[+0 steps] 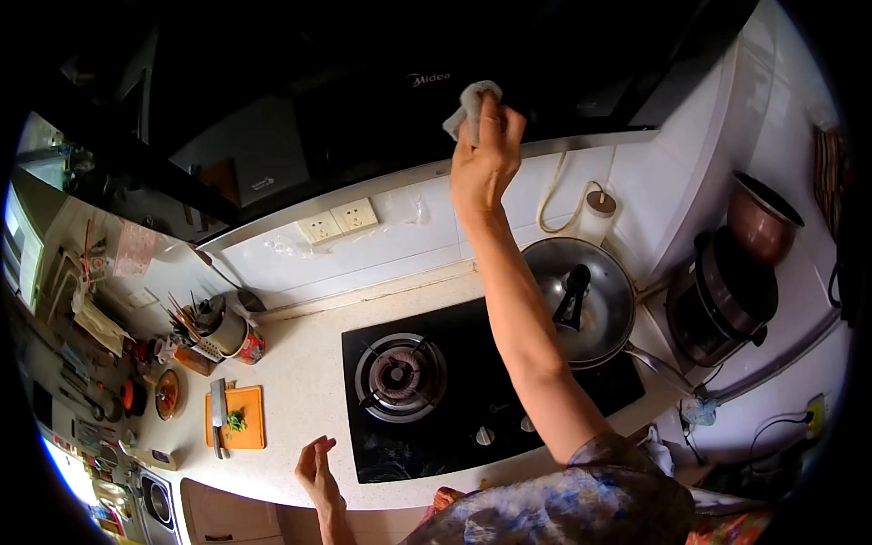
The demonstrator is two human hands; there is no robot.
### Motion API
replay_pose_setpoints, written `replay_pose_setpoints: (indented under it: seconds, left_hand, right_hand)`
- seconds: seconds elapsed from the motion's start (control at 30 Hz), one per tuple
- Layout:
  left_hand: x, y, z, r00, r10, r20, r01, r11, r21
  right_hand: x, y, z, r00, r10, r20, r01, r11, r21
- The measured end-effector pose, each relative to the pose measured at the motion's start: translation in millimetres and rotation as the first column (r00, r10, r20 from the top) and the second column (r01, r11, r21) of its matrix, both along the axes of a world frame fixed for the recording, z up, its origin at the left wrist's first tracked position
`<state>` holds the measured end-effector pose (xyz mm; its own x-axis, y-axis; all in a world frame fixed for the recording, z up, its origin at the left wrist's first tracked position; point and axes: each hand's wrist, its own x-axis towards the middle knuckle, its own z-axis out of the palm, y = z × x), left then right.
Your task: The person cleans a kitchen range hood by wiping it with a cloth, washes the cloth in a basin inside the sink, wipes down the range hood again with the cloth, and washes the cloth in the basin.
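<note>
My right hand (489, 154) is raised to the black range hood (363, 100), with its fingers closed on a crumpled whitish cloth (472, 104). The cloth rests at the hood's glossy front, just right of the Midea lettering. Low at the counter's front edge, my left hand (318, 472) hangs left of the black gas stove (391, 463). Its fingers are loosely bent and partly apart, and it holds nothing. Behind my right forearm stands a wok (595, 341) on the right burner, with a black-handled object (572, 295) in it.
An orange cutting board (250, 436) carries a cleaver (218, 413) and chopped greens (237, 420). A utensil holder (227, 331) stands by the wall. To the right are a dark cooker (718, 300) and a brown pot (763, 222). The wok's handle (661, 371) points toward the front right.
</note>
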<state>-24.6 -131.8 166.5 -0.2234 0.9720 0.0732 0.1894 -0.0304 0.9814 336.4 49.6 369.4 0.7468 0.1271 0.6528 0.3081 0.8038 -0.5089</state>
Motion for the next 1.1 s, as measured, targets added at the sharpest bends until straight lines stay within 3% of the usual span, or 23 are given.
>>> replay_pose_setpoints:
  seconds: [0.03, 0.07, 0.1, 0.13, 0.2, 0.23, 0.27, 0.3, 0.33, 0.4, 0.47, 0.5, 0.57, 0.63, 0.7, 0.77, 0.83, 0.87, 0.93, 0.97, 1.03, 1.07, 1.1]
  left_hand:
    - [-5, 0, -8, 0.999, 0.037, -0.013, -0.037, 0.999, -0.014]
    - [-4, -1, -8, 0.999, 0.041, 0.013, -0.041, 0.999, -0.021]
    - [0, 0, -3, 0.999, 0.042, 0.013, -0.042, 0.999, -0.021]
    - [8, -1, 4, 1.0, 0.02, 0.008, -0.02, 1.0, -0.002]
    - [12, -6, 13, 1.0, -0.011, 0.009, 0.011, 1.0, 0.007]
    - [8, -6, 11, 1.0, -0.009, 0.009, 0.009, 1.0, 0.012]
    - [0, -8, 7, 0.999, 0.026, -0.02, -0.026, 1.0, -0.009]
    - [-8, -10, 1, 0.997, 0.059, -0.05, -0.06, 0.998, -0.029]
    - [-16, -11, -7, 0.997, 0.068, -0.027, -0.069, 0.997, -0.042]
    - [-14, -12, -9, 0.998, 0.066, -0.007, -0.066, 0.997, -0.036]
    - [-5, -14, -5, 0.999, 0.038, 0.024, -0.037, 0.999, -0.026]
    - [0, -16, 1, 0.999, 0.013, 0.03, -0.012, 1.0, -0.022]
    - [0, -21, 4, 0.999, 0.001, 0.032, 0.0, 1.0, -0.027]
    - [-10, -30, -3, 0.997, 0.067, 0.023, -0.065, 0.995, -0.078]
    - [-20, -36, -12, 0.994, 0.105, 0.038, -0.102, 0.991, -0.087]
    - [-23, -37, -18, 0.981, 0.181, 0.075, -0.173, 0.979, -0.11]
    - [-15, -30, -13, 0.977, 0.209, 0.033, -0.203, 0.97, -0.137]
    - [-5, -26, -6, 0.987, 0.152, 0.058, -0.145, 0.984, -0.108]
    - [11, -20, 5, 0.996, 0.035, 0.085, -0.032, 0.999, -0.042]
    - [15, -20, 6, 0.996, 0.033, 0.085, -0.029, 0.999, -0.045]
    - [16, -18, 7, 0.994, -0.049, 0.095, 0.051, 0.998, -0.022]
    - [10, -20, 4, 0.997, -0.018, 0.074, 0.021, 0.999, -0.044]
    - [4, -22, -1, 0.997, -0.018, 0.079, 0.021, 0.999, -0.04]
  right_hand:
    - [-5, 3, -2, 0.935, 0.336, -0.112, -0.326, 0.94, 0.097]
    - [-11, 3, -1, 0.754, 0.612, -0.237, -0.565, 0.789, 0.241]
    - [-22, 7, -4, 0.907, 0.4, -0.131, -0.419, 0.887, -0.193]
    - [-24, 29, -13, 0.911, -0.231, 0.341, 0.28, 0.954, -0.103]
    - [-29, 13, -11, 0.967, 0.13, 0.218, -0.038, 0.923, -0.383]
    - [-19, 0, -2, 0.893, 0.426, -0.144, -0.449, 0.823, -0.349]
    - [-6, 3, -3, 0.981, -0.1, 0.169, 0.14, 0.958, -0.251]
    - [3, 10, -5, 0.7, -0.614, 0.365, 0.656, 0.754, 0.012]
    - [4, 21, -9, 0.742, -0.593, 0.312, 0.617, 0.787, 0.028]
    - [-20, 27, -17, 0.739, -0.455, 0.496, 0.545, 0.837, -0.043]
    - [-35, 22, -18, 0.507, -0.479, 0.717, 0.631, 0.773, 0.07]
    - [-29, 21, -18, 0.511, -0.478, 0.715, 0.631, 0.773, 0.066]
    - [5, 16, -15, 0.616, -0.6, 0.51, 0.648, 0.755, 0.104]
    - [42, 5, -12, 0.671, -0.7, 0.243, 0.729, 0.684, -0.042]
    - [61, -5, -7, 0.68, -0.728, 0.087, 0.731, 0.663, -0.16]
    - [53, 0, -4, 0.676, -0.731, 0.089, 0.734, 0.659, -0.165]
    - [14, 14, 0, 0.593, -0.77, 0.238, 0.776, 0.625, 0.089]
    - [-7, 24, -4, 0.946, -0.292, 0.138, 0.303, 0.951, -0.065]
    - [-35, 42, -22, 0.876, -0.216, 0.432, 0.271, 0.96, -0.07]
    - [-42, 37, -21, 0.371, -0.589, 0.718, 0.673, 0.703, 0.23]
    - [-29, 21, -16, 0.727, -0.246, 0.641, 0.357, 0.933, -0.047]
    - [-12, 13, -7, 0.9, 0.0, 0.436, 0.118, 0.963, -0.243]
    - [4, 30, -21, 0.996, -0.006, 0.093, 0.021, 0.986, -0.164]
